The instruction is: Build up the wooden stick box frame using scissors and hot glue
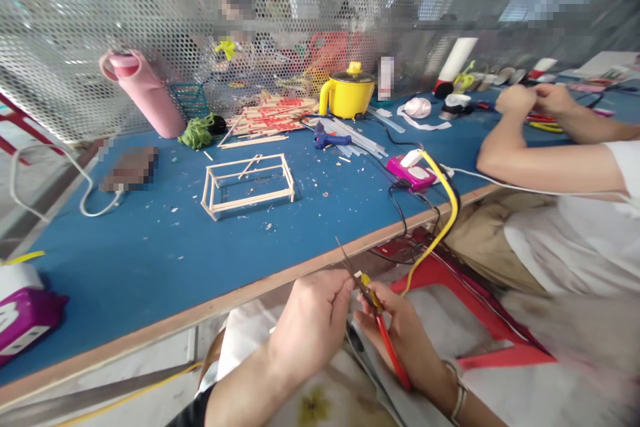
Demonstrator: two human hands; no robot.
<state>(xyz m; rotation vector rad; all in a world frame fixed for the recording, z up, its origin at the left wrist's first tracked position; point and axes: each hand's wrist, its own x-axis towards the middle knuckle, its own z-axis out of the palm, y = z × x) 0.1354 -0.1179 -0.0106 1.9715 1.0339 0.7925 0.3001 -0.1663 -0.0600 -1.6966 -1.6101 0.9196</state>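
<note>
Red-handled tool [387, 335]: gripped in your right hand [411, 332], below the table's [125, 267] near edge | Long axis: slants forward and left, tip toward that edge | Your left hand [314, 313]: fingers curled closed, just left of the tool's head; contents cannot be told

Tool handle [391, 352] is red; tabletop [150, 253], blue; pot [349, 100], yellow; bottle [154, 99], pink.

My station is in a shared craft workshop. Indicators: a blue worktable [150, 260] across the frame, bearing wooden sticks [280, 113] and a glue gun [327, 139] at upper centre; a co-worker [555, 167] at the same table, right; a perforated metal screen [165, 20] along the top.
</note>
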